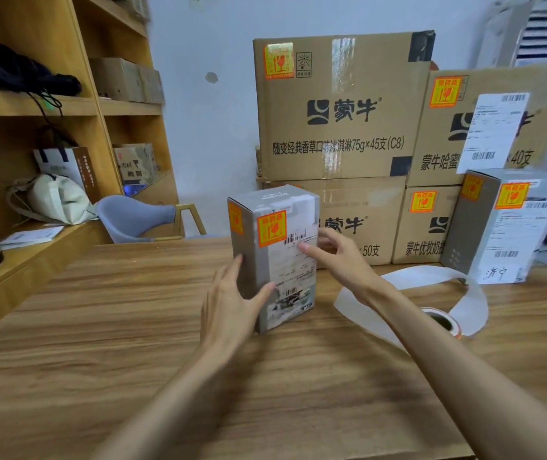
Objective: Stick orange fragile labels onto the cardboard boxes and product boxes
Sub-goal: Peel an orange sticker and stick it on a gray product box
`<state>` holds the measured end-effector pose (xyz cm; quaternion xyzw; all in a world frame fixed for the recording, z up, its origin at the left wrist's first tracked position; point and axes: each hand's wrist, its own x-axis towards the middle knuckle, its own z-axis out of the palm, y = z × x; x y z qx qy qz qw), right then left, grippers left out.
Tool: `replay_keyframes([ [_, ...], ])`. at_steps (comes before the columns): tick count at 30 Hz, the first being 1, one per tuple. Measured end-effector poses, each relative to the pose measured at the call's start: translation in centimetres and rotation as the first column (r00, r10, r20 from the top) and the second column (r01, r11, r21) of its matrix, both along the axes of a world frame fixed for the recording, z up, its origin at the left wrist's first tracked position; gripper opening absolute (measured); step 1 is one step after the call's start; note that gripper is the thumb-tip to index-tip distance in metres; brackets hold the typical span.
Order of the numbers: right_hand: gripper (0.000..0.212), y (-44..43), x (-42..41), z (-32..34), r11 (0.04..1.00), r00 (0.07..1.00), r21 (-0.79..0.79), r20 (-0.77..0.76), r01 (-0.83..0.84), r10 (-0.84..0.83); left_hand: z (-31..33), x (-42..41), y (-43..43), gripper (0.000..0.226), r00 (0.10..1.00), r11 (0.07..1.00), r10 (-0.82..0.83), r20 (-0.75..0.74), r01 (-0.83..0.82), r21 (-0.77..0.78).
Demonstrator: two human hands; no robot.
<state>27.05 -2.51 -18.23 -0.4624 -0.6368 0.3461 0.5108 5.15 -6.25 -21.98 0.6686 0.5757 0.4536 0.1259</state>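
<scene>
Far left of the left hand (228, 307) stands a light wooden shelf unit (33, 104). The upright grey product box (292, 270), with orange fragile labels (271, 228) on it, sits on the wooden table (99, 327) between both hands. The left hand's straight fingers brace its corner, and the right hand (341, 257) touches its front with loose fingers. Stacked brown cardboard boxes (341, 104) stand beyond. A label roll trailing white backing paper (474, 293) lies right of the right hand.

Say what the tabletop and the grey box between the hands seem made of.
Grey box: probably printed paperboard, matte, with crisp folded edges and paper labels stuck on. Tabletop: wood or wood-look laminate, streaky brown grain; which one cannot be told.
</scene>
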Motion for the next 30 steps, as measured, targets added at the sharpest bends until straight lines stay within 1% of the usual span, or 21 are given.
replay_keyframes([
  [2, 0.035, 0.1, 0.6, -0.3, 0.999, 0.998, 0.029, 0.057, 0.032, -0.034, 0.3, 0.4, 1.0, 0.082, 0.999, 0.998, -0.052, 0.013, 0.052, -0.017],
  [4, 0.038, 0.5, 1.5, -0.6, 0.995, 0.992, 0.059, 0.1, 0.075, -0.081, 0.8, 1.2, 1.9, 0.075, 0.995, 0.995, -0.099, 0.012, 0.099, -0.023],
  [6, 0.036, 0.7, 2.6, -0.5, 0.991, 0.984, 0.084, 0.131, 0.109, -0.119, 1.2, 2.0, 2.8, 0.071, 0.989, 0.989, -0.145, 0.026, 0.146, -0.036],
  [9, 0.031, 1.0, 4.4, -0.3, 0.983, 0.974, 0.098, 0.151, 0.157, -0.171, 0.9, 3.2, 4.4, 0.072, 0.976, 0.975, -0.207, 0.065, 0.212, -0.072],
  [11, 0.032, 1.1, 5.7, -0.2, 0.978, 0.966, 0.104, 0.172, 0.179, -0.195, 0.8, 4.3, 5.3, 0.074, 0.975, 0.973, -0.215, 0.052, 0.219, -0.073],
  [14, 0.031, 1.1, 7.8, -0.1, 0.975, 0.961, 0.106, 0.174, 0.197, -0.213, 0.9, 6.5, 6.0, 0.073, 0.971, 0.969, -0.233, 0.048, 0.236, -0.07],
  [20, 0.034, 0.6, 13.1, -0.1, 0.949, 0.935, 0.136, 0.177, 0.285, -0.307, 0.8, 11.9, 7.5, 0.073, 0.959, 0.955, -0.283, 0.014, 0.283, -0.085],
  [25, 0.029, 0.4, 17.1, -0.3, 0.902, 0.88, 0.185, 0.215, 0.39, -0.425, 0.8, 16.8, 8.7, 0.073, 0.928, 0.921, -0.373, 0.016, 0.372, -0.113],
  [27, 0.026, 0.4, 18.4, -0.5, 0.893, 0.871, 0.174, 0.207, 0.416, -0.446, 0.8, 18.5, 8.9, 0.074, 0.92, 0.913, -0.391, 0.025, 0.391, -0.119],
  [30, 0.027, 0.0, 19.9, -0.8, 0.893, 0.882, 0.142, 0.151, 0.427, -0.446, 0.9, 20.9, 9.1, 0.074, 0.909, 0.902, -0.417, 0.023, 0.416, -0.117],
])
